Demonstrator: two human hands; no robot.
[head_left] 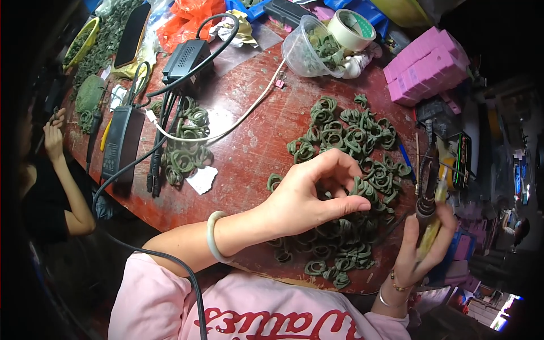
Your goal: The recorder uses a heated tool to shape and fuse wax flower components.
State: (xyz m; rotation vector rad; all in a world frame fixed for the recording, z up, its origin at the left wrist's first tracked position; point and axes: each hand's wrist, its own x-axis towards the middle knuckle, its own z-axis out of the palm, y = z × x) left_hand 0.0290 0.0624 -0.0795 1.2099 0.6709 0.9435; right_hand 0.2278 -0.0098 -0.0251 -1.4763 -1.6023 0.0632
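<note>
My left hand [317, 198], with a pale bangle on its wrist, is curled over a heap of small dark green coiled rings [354, 133] on the red table. Its thumb and fingers close around a green coiled ring [364, 189]. At the table's right edge, my right hand [425, 241] grips a slim tool with a yellow translucent handle [430, 235]. A black corded tool [426, 205] lies against its fingertips; whether that hand also holds it is unclear. More green rings lie below my left wrist, partly hidden by it.
A second group of rings [190, 139] lies left, beside black power adapters [122, 139] and a white cable [249, 116]. Behind stand a clear plastic tub [303, 54] and a tape roll [351, 31]. Pink foam blocks [425, 65] sit far right. Another person's arm [71, 170] is at the left.
</note>
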